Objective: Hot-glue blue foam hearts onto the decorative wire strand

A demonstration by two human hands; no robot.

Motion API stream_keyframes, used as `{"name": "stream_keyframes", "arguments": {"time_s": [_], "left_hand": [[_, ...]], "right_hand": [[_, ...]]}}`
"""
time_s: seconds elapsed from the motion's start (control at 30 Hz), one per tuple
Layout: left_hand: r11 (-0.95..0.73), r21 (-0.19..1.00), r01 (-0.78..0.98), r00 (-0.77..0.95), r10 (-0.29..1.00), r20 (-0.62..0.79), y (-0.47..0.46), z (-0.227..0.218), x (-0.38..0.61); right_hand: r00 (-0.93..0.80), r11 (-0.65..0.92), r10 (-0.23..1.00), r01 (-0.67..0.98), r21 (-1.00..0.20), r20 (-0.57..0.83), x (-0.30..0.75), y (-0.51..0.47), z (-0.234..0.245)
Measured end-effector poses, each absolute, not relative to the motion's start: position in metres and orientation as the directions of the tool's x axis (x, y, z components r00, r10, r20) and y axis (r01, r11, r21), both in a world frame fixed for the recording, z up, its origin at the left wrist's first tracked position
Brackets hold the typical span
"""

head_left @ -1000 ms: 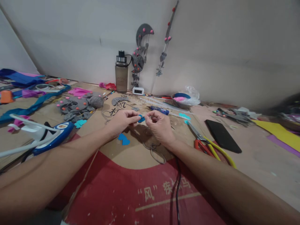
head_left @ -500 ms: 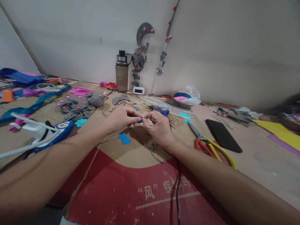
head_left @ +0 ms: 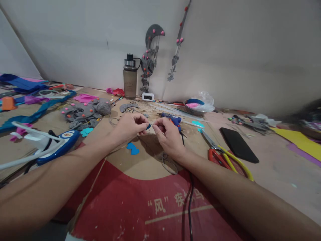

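L hand (head_left: 131,126) is pinching a small blue pc (head_left: 148,126) btwn thumb & fingers, over the worktop (head_left: 276,187), well fwd of its back edge. R hand (head_left: 169,134) is hovering just beside, fingers bending toward thumb; can't tell if they're gripping anything. Blue cutouts (head_left: 133,148) are lying nr L hand, grey cord (head_left: 169,165) looping nr R wrist. Scissors (head_left: 217,149) are lying beside blk phone (head_left: 238,144); bottle (head_left: 130,82) is standing at back edge.

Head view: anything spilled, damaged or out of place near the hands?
The cardboard looks worn: pale flecks mar its red print. Grey cord lies loosely looped below the right hand, untidy. No visible spill. The blue piece in the left hand is mostly hidden.
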State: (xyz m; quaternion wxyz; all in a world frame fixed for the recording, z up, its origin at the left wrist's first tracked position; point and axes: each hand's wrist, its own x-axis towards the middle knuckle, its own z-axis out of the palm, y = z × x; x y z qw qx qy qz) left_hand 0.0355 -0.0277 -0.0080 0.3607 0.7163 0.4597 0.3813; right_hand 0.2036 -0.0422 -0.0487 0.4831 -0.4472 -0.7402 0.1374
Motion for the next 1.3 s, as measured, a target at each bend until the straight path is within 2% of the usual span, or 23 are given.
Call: {"name": "stream_keyframes", "arguments": {"time_s": [0.53,0.73,1.07,1.17,1.3], "left_hand": [[-0.245,0.954,0.17,0.251,0.947,0.199,-0.023,-0.018,0.037],[-0.191,0.98,0.047,0.152,0.971,0.182,-0.012,-0.019,0.03],[-0.21,0.966,-0.15,-0.054,0.977,0.204,0.011,-0.018,0.01],[-0.187,0.952,-0.242,-0.078,0.982,0.173,0.015,-0.016,0.006],[-0.154,0.935,-0.318,-0.076,0.988,0.137,0.018,-0.014,0.001]], "right_hand": [[-0.16,0.545,0.818,0.521,-0.657,0.552,0.202,-0.041,-0.05],[-0.228,0.583,0.799,0.521,-0.623,0.556,0.2,-0.042,-0.049],[-0.359,0.671,0.737,0.492,-0.555,0.573,0.185,-0.063,-0.036],[-0.487,0.741,0.67,0.481,-0.468,0.56,0.176,-0.079,-0.032],[-0.697,0.894,0.415,0.432,-0.119,0.585,0.17,-0.1,-0.027]]}}
